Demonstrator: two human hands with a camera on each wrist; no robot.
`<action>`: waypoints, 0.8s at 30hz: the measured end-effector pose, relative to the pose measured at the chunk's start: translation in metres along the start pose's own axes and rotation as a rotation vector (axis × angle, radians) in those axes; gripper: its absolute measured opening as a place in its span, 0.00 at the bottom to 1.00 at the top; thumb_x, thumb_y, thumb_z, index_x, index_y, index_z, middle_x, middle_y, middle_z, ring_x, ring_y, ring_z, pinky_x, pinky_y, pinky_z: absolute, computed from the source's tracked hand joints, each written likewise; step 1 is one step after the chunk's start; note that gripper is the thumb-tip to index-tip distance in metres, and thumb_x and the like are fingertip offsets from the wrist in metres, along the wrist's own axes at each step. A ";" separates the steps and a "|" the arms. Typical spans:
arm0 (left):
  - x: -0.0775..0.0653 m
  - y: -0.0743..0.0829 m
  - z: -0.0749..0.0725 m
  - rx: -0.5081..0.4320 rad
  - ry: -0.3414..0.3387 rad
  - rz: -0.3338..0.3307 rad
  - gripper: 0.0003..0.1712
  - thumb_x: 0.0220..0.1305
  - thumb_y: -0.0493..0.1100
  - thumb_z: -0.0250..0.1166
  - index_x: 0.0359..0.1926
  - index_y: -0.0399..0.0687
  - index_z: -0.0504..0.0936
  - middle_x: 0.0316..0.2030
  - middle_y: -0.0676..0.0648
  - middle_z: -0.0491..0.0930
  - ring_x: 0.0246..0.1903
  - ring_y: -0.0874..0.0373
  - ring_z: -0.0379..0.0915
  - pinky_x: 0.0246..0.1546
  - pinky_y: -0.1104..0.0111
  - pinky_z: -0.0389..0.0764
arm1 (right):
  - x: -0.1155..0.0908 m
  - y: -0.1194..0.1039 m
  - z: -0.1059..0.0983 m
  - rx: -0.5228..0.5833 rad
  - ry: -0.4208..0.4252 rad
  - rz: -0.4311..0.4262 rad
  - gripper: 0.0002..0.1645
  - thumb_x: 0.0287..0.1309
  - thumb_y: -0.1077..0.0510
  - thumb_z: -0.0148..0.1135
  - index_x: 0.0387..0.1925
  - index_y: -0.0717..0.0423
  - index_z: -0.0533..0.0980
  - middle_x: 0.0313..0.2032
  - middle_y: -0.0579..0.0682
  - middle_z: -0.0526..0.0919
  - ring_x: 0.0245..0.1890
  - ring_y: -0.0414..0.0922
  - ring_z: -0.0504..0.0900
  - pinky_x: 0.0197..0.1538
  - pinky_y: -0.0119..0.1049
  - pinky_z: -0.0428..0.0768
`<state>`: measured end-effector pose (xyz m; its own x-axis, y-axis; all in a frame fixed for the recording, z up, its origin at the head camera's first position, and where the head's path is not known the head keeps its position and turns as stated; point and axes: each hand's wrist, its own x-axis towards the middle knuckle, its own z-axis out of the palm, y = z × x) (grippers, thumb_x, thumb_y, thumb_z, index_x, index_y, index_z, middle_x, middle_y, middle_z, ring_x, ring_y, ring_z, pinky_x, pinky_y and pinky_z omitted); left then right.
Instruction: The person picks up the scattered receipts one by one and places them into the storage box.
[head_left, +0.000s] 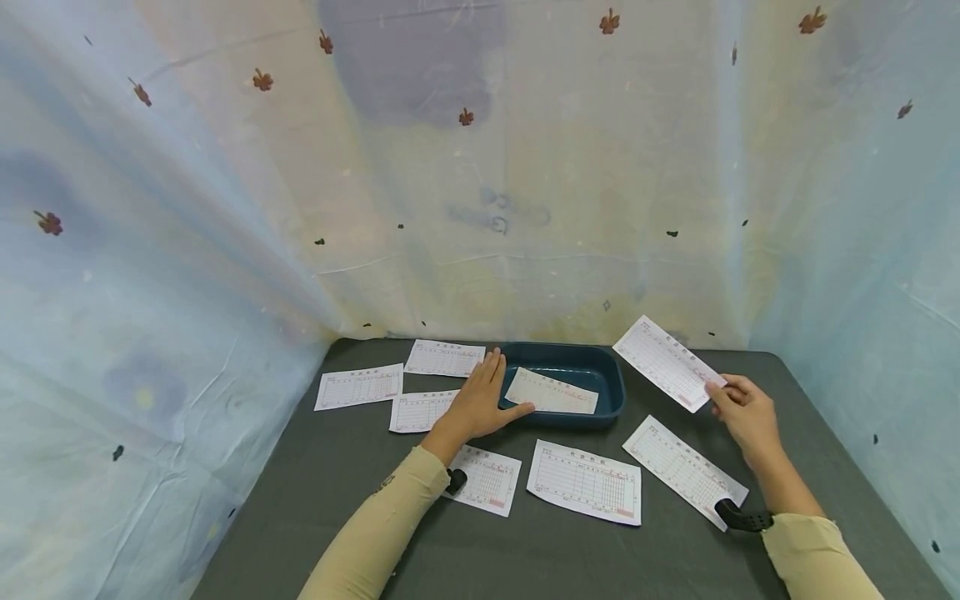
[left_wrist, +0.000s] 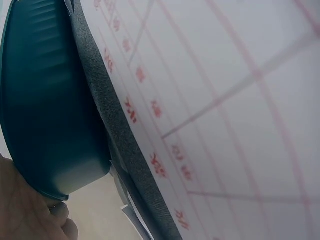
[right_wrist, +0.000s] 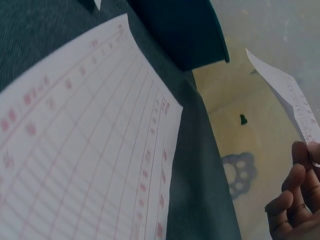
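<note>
My right hand (head_left: 750,414) pinches the corner of a printed paper form (head_left: 663,360), raised above the table at the right. In the right wrist view that form (right_wrist: 289,92) stands out tilted from the fingertips. My left hand (head_left: 476,404) lies with straight fingers against the left side of a dark teal plastic tray (head_left: 618,392), its thumb over the near rim. The left wrist view has the hand (left_wrist: 25,210) at the tray's edge (left_wrist: 55,125). Inside the tray lies one form (head_left: 553,392).
More forms lie on the dark table (head_left: 480,558): several left of the tray, such as one form (head_left: 360,387), and others in front, including a form (head_left: 587,483) and a slanted form (head_left: 682,468). A patterned curtain (head_left: 525,208) hangs behind and at both sides.
</note>
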<state>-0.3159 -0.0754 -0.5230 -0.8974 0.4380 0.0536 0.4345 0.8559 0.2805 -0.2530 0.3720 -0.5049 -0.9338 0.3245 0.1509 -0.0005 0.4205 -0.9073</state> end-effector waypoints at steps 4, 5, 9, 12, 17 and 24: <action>0.000 0.001 0.000 0.000 0.002 0.005 0.68 0.71 0.83 0.51 0.86 0.37 0.40 0.87 0.40 0.34 0.86 0.44 0.31 0.85 0.52 0.41 | -0.001 -0.006 0.006 0.018 -0.014 -0.012 0.25 0.78 0.51 0.65 0.61 0.67 0.74 0.29 0.31 0.80 0.28 0.31 0.77 0.32 0.27 0.78; -0.001 0.001 -0.001 -0.001 0.003 0.006 0.68 0.71 0.82 0.51 0.86 0.37 0.40 0.87 0.40 0.35 0.86 0.44 0.31 0.85 0.51 0.41 | -0.001 -0.008 0.008 0.021 -0.019 -0.018 0.25 0.78 0.51 0.65 0.61 0.68 0.74 0.29 0.32 0.81 0.28 0.31 0.77 0.32 0.27 0.78; -0.001 0.002 -0.003 0.000 0.000 0.000 0.68 0.71 0.82 0.52 0.87 0.38 0.40 0.87 0.40 0.35 0.86 0.45 0.31 0.85 0.52 0.41 | 0.000 -0.013 0.015 0.039 -0.037 -0.042 0.25 0.77 0.53 0.66 0.61 0.69 0.74 0.28 0.33 0.81 0.27 0.32 0.77 0.31 0.27 0.77; -0.001 0.002 -0.003 -0.002 -0.001 -0.002 0.68 0.71 0.83 0.52 0.87 0.38 0.40 0.87 0.41 0.35 0.86 0.45 0.31 0.85 0.51 0.42 | 0.000 -0.016 0.021 0.053 -0.056 -0.060 0.25 0.77 0.54 0.66 0.61 0.70 0.75 0.29 0.34 0.81 0.27 0.32 0.76 0.31 0.27 0.77; -0.001 0.003 -0.003 -0.009 0.003 0.003 0.68 0.70 0.82 0.52 0.86 0.37 0.41 0.87 0.40 0.35 0.86 0.44 0.32 0.85 0.50 0.44 | 0.001 -0.020 0.030 0.071 -0.083 -0.081 0.22 0.77 0.55 0.66 0.59 0.71 0.76 0.28 0.37 0.82 0.27 0.33 0.76 0.30 0.27 0.77; 0.000 0.000 0.000 -0.032 -0.001 0.006 0.69 0.70 0.82 0.53 0.86 0.37 0.40 0.87 0.40 0.34 0.86 0.45 0.29 0.85 0.51 0.40 | 0.001 -0.029 0.044 0.099 -0.120 -0.079 0.19 0.76 0.58 0.66 0.56 0.71 0.77 0.28 0.41 0.82 0.27 0.34 0.76 0.32 0.28 0.79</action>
<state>-0.3161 -0.0750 -0.5227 -0.8946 0.4435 0.0544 0.4373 0.8439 0.3107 -0.2699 0.3230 -0.4960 -0.9653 0.1880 0.1812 -0.1057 0.3531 -0.9296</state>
